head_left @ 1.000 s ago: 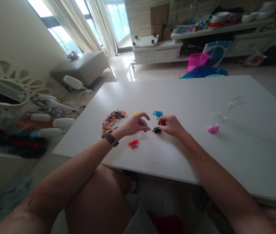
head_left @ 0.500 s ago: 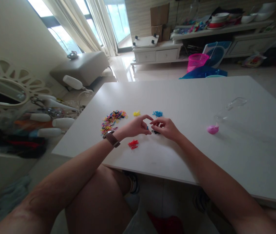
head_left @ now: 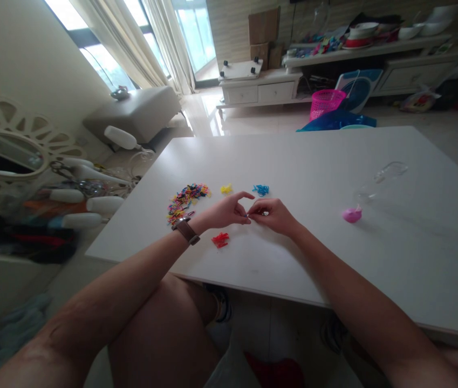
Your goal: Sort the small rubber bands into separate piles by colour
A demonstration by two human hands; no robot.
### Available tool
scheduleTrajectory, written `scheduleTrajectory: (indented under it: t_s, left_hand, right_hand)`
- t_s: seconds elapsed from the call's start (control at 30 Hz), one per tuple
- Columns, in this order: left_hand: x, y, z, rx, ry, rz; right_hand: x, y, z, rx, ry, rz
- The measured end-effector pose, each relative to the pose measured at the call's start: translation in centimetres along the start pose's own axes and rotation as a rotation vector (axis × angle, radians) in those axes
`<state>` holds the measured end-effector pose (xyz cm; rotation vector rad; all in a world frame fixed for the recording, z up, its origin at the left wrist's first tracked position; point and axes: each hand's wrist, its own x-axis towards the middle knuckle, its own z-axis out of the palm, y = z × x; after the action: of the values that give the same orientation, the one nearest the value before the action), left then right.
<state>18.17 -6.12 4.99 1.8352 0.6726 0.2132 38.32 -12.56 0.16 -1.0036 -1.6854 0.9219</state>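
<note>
My left hand (head_left: 231, 210), with a brown-strapped watch on its wrist, hovers over the white table. Its index finger reaches out, while thumb and lower fingers close on a speck of blue, apparently a small blue rubber band. My right hand (head_left: 271, 214) meets it with thumb and fingertips pinched at the left thumb tip; what they hold is too small to make out. Around the hands lie little piles of rubber bands: yellow (head_left: 226, 189), blue (head_left: 260, 190) and red (head_left: 220, 240). A large mixed pile (head_left: 186, 200) spreads left of my left hand.
On the right of the white table (head_left: 313, 161) lie a pink pouch-like item (head_left: 352, 215) and a clear plastic piece (head_left: 390, 171). Beyond the far edge stand a pink basket (head_left: 326, 102) and a low cabinet (head_left: 258, 92). White-shaded lamps (head_left: 120, 137) crowd the left side.
My right hand's fingers have closed into a pinch and come to the left thumb tip. The black bands seen beneath that hand are now mostly hidden. My left hand stays nearly still.
</note>
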Motion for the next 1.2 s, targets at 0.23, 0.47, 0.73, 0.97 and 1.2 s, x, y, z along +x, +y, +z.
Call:
scheduleTrajectory:
  t_s: [0.23, 0.47, 0.73, 0.97, 1.2]
  left_hand:
    - [0.27, -0.20, -0.39, 0.017, 0.136, 0.004]
    - [0.29, -0.10, -0.56, 0.064, 0.205, 0.021]
    - [0.32, -0.38, -0.55, 0.067, 0.228, 0.001]
    - [0.36, -0.56, -0.60, 0.077, 0.225, 0.011]
    - [0.41, -0.62, -0.62, 0.097, 0.229, 0.012]
  right_hand:
    - [0.09, -0.16, 0.02, -0.095, 0.077, 0.013]
    - [0.18, -0.20, -0.09, -0.145, 0.136, 0.011]
    - [0.15, 0.17, -0.13, -0.137, 0.152, 0.035]
    - [0.18, 0.18, -0.23, -0.119, 0.122, 0.082]
    - [0.12, 0.19, -0.07, -0.124, 0.165, 0.033]
